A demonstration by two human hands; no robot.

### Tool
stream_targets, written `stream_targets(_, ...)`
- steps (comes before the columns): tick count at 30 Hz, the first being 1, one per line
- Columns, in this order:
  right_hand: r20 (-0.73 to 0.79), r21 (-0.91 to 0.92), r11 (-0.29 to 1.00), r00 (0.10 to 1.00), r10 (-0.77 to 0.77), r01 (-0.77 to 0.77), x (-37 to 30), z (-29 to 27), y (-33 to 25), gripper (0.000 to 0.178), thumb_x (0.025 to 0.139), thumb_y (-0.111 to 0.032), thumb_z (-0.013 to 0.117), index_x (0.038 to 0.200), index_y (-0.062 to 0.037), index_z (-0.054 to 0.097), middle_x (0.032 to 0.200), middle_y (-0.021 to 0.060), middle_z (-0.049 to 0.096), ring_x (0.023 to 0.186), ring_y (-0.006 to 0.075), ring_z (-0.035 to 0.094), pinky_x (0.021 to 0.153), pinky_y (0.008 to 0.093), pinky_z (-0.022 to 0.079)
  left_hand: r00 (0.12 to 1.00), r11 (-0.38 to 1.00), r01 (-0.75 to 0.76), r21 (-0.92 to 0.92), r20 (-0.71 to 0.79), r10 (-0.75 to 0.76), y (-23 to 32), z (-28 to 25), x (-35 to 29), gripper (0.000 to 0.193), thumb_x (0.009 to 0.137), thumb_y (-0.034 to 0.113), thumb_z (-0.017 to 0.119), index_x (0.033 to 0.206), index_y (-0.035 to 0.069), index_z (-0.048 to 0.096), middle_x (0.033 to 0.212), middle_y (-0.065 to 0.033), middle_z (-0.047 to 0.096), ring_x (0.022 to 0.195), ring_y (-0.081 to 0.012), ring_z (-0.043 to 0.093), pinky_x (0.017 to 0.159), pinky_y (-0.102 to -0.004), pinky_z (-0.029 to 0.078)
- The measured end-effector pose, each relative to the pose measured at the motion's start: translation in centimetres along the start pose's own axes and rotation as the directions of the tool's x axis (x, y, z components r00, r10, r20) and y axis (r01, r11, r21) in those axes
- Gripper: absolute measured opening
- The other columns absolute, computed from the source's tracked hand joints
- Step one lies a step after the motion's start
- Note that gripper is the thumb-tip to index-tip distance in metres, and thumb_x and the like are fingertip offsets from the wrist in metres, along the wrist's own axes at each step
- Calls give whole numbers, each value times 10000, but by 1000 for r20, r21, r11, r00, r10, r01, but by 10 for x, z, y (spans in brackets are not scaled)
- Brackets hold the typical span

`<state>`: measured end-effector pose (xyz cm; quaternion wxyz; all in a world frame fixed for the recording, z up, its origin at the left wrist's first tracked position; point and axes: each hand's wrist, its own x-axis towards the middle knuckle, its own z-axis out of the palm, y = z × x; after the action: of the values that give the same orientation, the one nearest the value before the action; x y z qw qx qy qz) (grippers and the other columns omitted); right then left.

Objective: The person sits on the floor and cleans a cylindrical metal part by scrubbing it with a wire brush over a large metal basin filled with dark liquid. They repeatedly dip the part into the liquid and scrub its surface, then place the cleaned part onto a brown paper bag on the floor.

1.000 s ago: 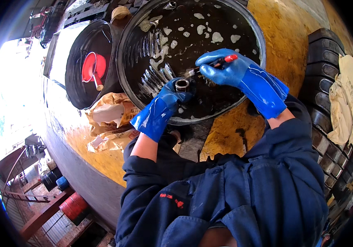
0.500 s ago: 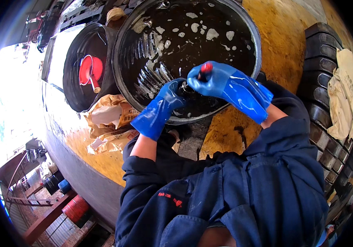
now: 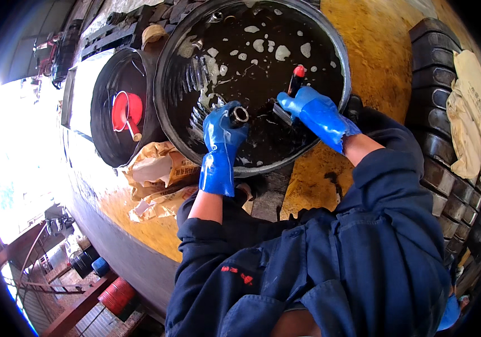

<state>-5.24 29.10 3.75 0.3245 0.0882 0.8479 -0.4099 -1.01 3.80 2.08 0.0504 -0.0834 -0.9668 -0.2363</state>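
Note:
Both my hands wear long blue rubber gloves and are over a large round black tub (image 3: 346,84) of dark, foamy liquid. My left hand (image 3: 220,132) is closed around a short, hollow metal cylinder (image 3: 240,115), its round open end facing up. To its right, my right hand (image 3: 310,106) grips what looks like a brush, with a red-tipped dark handle (image 3: 296,77) sticking up past the thumb and a dark flat head below the fingers. The two hands are apart. Ridged metal shapes (image 3: 198,115) show at the liquid's left side; their kind is unclear.
Left of the tub stands a smaller black tub (image 3: 101,121) holding a red dipper (image 3: 128,109). Torn brown paper sacks (image 3: 159,168) lie below it. Stacked dark metal blocks (image 3: 434,73) line the right side, with a beige sack (image 3: 470,118) on them.
My hands have moved apart: the left has turned upright with the metal cylinder, while the right has drawn back to the right with the brush.

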Motion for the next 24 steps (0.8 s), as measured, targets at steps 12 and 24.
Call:
stream_targets(12, 345, 866, 369, 937, 49, -338, 43, 32, 17, 225, 868, -265, 819, 994, -96, 743, 847, 50, 721, 628, 162, 625, 512, 275, 523, 998, 995, -63, -74, -5, 63, 8, -1, 8, 462, 642, 27, 800, 1099, 81, 752, 997, -161, 756, 920, -366, 726, 843, -417, 582)
stream_targets(24, 251, 197, 903, 870, -424, 382, 8, -3, -26, 297, 964, -305, 697, 1096, -43, 744, 928, 102, 728, 818, 182, 686, 783, 336, 569, 933, 965, 150, -216, 353, -66, 2, -11, 3, 570, 672, 98, 820, 1229, 85, 700, 1091, -149, 753, 1004, -343, 722, 911, -403, 568)
